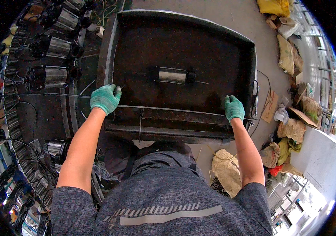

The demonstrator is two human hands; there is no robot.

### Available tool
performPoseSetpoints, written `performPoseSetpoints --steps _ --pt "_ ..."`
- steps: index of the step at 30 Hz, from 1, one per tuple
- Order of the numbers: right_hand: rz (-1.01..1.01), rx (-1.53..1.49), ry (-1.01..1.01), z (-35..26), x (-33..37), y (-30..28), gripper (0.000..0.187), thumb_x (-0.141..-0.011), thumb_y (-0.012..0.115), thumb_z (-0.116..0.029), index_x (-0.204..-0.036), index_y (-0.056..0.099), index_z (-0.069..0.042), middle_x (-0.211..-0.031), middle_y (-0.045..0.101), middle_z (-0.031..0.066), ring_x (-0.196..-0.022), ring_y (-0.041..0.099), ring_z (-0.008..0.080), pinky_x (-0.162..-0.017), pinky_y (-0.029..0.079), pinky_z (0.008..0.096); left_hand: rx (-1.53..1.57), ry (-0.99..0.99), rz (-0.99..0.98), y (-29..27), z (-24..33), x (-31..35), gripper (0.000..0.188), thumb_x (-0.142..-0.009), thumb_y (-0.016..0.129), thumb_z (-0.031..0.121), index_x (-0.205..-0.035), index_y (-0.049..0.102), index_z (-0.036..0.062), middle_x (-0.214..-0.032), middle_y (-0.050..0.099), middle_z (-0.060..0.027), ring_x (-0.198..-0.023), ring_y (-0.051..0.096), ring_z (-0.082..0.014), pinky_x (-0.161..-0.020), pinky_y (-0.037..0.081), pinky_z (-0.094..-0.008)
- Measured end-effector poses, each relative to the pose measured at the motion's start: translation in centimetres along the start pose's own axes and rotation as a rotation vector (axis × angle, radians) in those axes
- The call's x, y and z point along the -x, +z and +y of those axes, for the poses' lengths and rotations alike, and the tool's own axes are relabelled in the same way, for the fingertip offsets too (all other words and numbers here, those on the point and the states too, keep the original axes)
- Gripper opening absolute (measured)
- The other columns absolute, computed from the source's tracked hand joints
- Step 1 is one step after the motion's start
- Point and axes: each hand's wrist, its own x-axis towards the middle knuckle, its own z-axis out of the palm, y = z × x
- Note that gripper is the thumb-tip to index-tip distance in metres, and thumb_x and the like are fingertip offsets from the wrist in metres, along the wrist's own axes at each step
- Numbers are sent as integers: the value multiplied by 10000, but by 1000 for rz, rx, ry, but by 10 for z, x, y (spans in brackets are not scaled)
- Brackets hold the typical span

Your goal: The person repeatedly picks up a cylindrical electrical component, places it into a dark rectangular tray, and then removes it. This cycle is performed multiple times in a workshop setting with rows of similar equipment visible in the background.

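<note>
Plainly the big dark metal tray [183, 51] is a stiff, heavy and probably greasy thing, best held by its raised rim at both near corners, and that is where the hands are: the left hand [105, 98], in a green glove, is curled down over the near-left corner, though whether its fingers truly clamp the edge I cannot tell. Between the hands and farther off, a steel cylinder with black end caps [172, 75] lies loose on the tray floor and could roll if tilted. The right hand [234, 107] is closed over the near-right rim.
</note>
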Motion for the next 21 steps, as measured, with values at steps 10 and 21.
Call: performPoseSetpoints --steps 10,21 --pt "-25 12 16 3 -4 3 456 -1018 483 -490 -1235 702 -155 -1196 708 194 -1110 662 421 -930 530 520 -5 -8 0 -2 1 1 437 -1033 469 422 -920 707 72 -988 721 -192 -929 688 -415 -840 548 -511" --pt "3 12 -11 6 -6 6 455 -1021 478 -501 -1194 707 -148 -1152 718 190 -1088 665 425 -911 531 525 -12 -2 -22 -2 0 -1 433 -1037 469 415 -933 713 72 -977 721 -195 -921 693 -406 -838 551 -504"
